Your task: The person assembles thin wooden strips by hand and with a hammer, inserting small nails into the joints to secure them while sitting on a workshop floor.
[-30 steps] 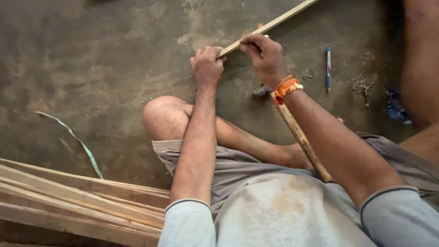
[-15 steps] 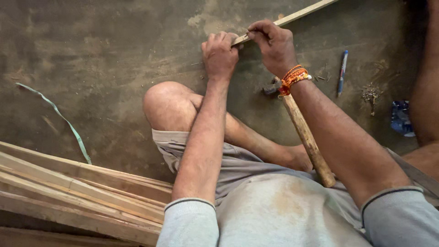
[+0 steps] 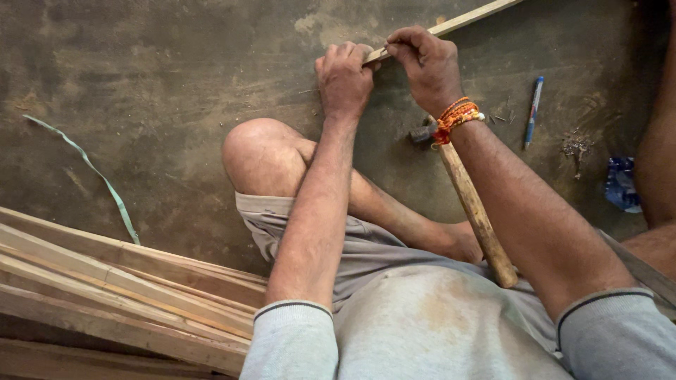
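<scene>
Green strap (image 3: 105,184): a thin, curling strip that lies loose on the concrete floor (image 3: 162,77), far left, well apart from both hands.

Stack of wooden slats (image 3: 120,295): pale, rough-sawn lengths piled at lower left, running diagonally, just beside the person's hip.

Bent knee (image 3: 257,151): bare, raised at centre left, below the left hand.

Left hand (image 3: 343,79): fist closed, fingers curled over the near end of the wooden strip, pressing it down against the floor.

Wooden strip (image 3: 465,19): narrow and light-coloured, running from between the two hands up and to the right, out toward the top edge. Its near end is hidden under the left hand.

Right hand (image 3: 426,65): just beside the left hand, fingertips pinched together at the strip's edge. What they pinch is too small to make out. An orange beaded bracelet (image 3: 456,116) sits at the wrist.

Hammer (image 3: 473,211): wooden handle lying on the floor beneath the right forearm, with the dark metal head near the wrist; neither hand holds it.

Blue pen (image 3: 533,109): lies on the floor, right of the hammer.

Small debris pile (image 3: 577,146): near the pen.

Blue crumpled wrapper (image 3: 621,184): far right, beside a bare limb at the frame edge.
</scene>
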